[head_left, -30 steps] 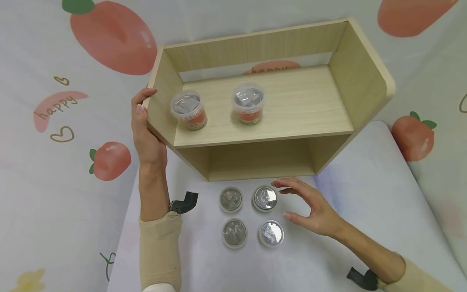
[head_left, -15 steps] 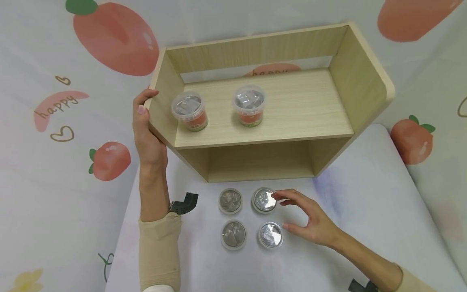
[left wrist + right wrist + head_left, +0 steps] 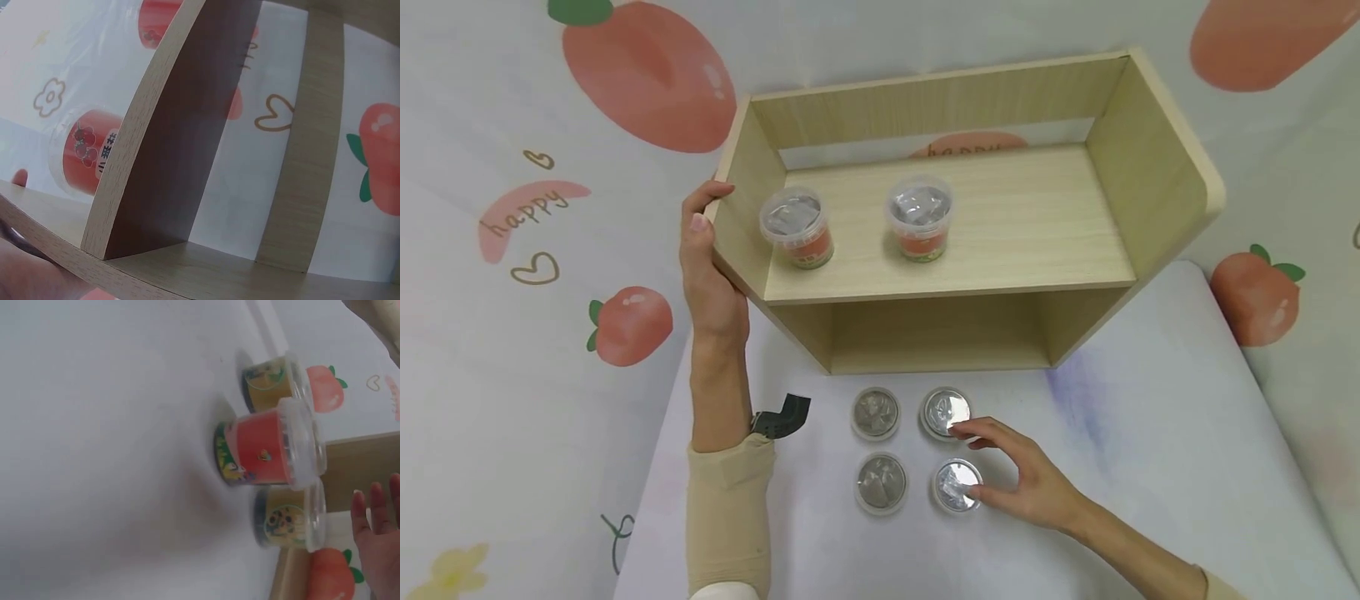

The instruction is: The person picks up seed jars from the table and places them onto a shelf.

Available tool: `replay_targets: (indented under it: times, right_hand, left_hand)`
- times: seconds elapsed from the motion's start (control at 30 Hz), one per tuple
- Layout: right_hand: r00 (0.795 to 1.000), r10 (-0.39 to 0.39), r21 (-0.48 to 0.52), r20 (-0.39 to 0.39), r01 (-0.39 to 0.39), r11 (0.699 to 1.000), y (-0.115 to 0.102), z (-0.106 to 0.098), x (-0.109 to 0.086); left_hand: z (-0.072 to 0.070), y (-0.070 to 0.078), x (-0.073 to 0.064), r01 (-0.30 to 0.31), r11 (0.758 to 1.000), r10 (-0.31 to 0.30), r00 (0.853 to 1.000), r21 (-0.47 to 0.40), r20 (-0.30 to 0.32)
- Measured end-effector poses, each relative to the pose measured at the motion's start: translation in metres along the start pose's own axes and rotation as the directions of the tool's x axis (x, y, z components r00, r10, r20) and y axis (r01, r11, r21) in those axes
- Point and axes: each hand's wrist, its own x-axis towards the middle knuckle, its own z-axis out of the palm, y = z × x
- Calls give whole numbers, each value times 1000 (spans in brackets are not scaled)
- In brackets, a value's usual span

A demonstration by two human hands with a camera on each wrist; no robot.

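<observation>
My left hand (image 3: 713,296) grips the left side panel of a two-tier wooden shelf (image 3: 1037,208), thumb at its front edge. Two clear-lidded cups with red labels stand on the upper board, a left cup (image 3: 805,233) and a middle cup (image 3: 920,221). Several like cups stand on the table before the shelf. My right hand (image 3: 1033,487), fingers and thumb spread apart, hovers by the near right cup (image 3: 953,483); its thumb overlaps that lid and its fingertips overlap the far right cup (image 3: 942,408). In the right wrist view a red-labelled cup (image 3: 259,447) stands before tan-labelled ones.
The far left cup (image 3: 875,413) and near left cup (image 3: 881,483) stand beside the right pair. The shelf's lower compartment (image 3: 940,329) faces them. A curtain (image 3: 497,358) with fruit prints hangs behind and at the sides of the white table (image 3: 1150,400).
My right hand has moved toward me and slightly left, from beside the far right cup to the near right one. My left hand keeps its grip on the shelf.
</observation>
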Motion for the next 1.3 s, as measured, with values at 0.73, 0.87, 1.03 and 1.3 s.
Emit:
replay_targets:
  times: [0.73,0.87,1.03,1.3]
  right_hand:
    - [994,108,-48,12,-108,993,19,17,-24]
    - [986,160,-63,38,-158,986,20,19,-28]
    - [981,183,-77,62,-178,981,23,20,-32]
    - [979,187,-99,79,-179,979,28,23,-35]
  left_hand:
    - [-1,-2,0,-24,1000,24,1000,8,-1]
    - [-1,-3,1,-27,1000,27,1000,12,1]
    - [-2,-3,1,-43,998,42,999,41,19]
    - [-1,-2,0,-34,999,34,999,5,10]
